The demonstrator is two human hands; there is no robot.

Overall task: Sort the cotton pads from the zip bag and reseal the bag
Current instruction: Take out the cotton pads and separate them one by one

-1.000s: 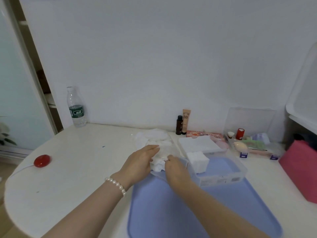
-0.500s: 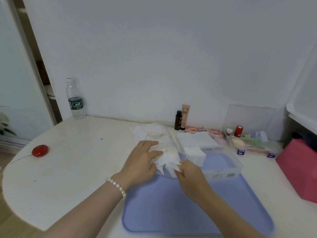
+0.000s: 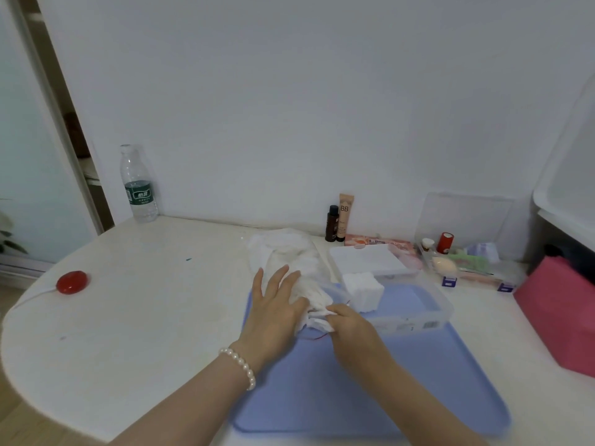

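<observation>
A clear zip bag (image 3: 289, 255) stuffed with white cotton pads lies on the table, its near end reaching the blue tray (image 3: 354, 397). My left hand (image 3: 273, 304) lies flat on the bag with fingers spread and straight. My right hand (image 3: 347, 320) pinches a few white cotton pads (image 3: 317, 313) at the bag's near mouth. A stack of white pads (image 3: 363, 286) stands in the clear plastic box (image 3: 428, 317) that sits on the tray's far part.
A water bottle (image 3: 138, 188) stands at the back left and a red round object (image 3: 71, 282) lies at the table's left edge. Cosmetic bottles (image 3: 338, 220), a white lid (image 3: 370, 260), a clear organiser (image 3: 467, 265) and a pink bag (image 3: 560, 313) are on the right.
My left hand has flattened on the bag with fingers spread. My right hand stays at the bag's mouth pinching pads. The view has shifted slightly.
</observation>
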